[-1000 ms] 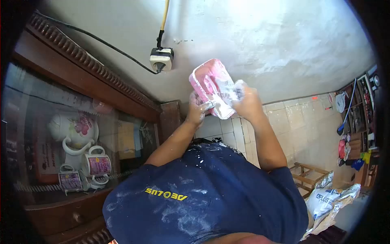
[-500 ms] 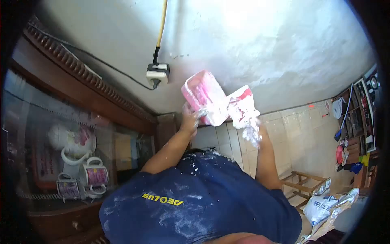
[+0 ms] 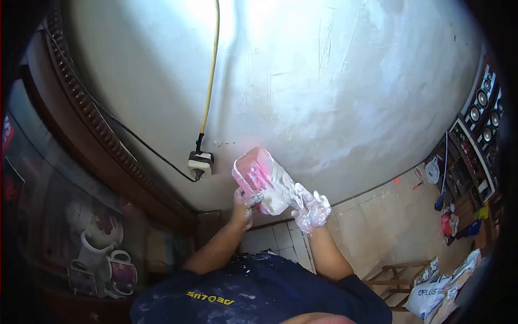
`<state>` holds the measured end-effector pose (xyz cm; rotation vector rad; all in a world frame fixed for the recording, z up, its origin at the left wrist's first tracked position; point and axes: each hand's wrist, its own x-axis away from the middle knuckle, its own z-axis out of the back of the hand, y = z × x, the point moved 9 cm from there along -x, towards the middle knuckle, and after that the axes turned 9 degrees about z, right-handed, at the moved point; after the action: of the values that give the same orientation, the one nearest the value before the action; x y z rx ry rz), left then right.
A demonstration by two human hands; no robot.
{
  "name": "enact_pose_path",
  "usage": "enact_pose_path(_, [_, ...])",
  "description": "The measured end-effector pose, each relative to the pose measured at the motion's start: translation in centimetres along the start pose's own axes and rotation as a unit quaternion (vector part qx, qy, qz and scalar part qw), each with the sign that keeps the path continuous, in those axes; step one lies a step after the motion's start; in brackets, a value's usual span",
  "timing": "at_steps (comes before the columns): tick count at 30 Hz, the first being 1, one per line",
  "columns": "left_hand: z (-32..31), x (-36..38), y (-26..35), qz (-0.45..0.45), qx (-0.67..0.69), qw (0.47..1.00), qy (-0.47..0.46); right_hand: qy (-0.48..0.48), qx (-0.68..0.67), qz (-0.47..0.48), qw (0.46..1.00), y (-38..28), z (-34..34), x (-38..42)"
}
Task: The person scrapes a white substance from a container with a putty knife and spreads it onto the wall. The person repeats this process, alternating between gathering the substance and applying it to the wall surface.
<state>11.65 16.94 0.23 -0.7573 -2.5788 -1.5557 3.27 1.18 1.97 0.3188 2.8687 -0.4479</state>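
Gripping a pink tub [image 3: 259, 175] in front of the wall [image 3: 334, 97], we hold it raised at chest height, tilted with its open mouth facing up and away. Our left hand [image 3: 244, 202] wraps its lower edge, fingers closed around it. Our right hand [image 3: 313, 211], caked in white plaster, presses against the tub's plaster-smeared side; whether its fingers also close on a tool we cannot tell. Both forearms rise from a plaster-spattered navy shirt [image 3: 259, 297]. Just left of the tub, a socket [image 3: 200, 162] hangs on the wall under a yellow cable [image 3: 210, 81]. Further left, a dark wooden cabinet [image 3: 91, 124] shows 2 mugs [image 3: 102, 272] behind glass. Tiled floor [image 3: 377, 227] and a plaster bag [image 3: 431, 283] lie to the right.
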Motion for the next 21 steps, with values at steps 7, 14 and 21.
enact_pose_path(7, [-0.8,-0.5,0.2,-0.008,0.033,0.998,-0.055,0.091,0.135,0.129,0.978,-2.6,-2.8,-3.9])
enact_pose_path(14, [-1.6,1.3,0.7,0.016,-0.008,0.998,-0.056,0.059,0.250,0.231,0.938,-7.3,-9.2,-9.1])
enact_pose_path(21, [1.0,0.6,-1.3,0.036,-0.034,0.997,-0.052,0.104,0.346,0.258,0.896,-11.9,-8.0,-18.9])
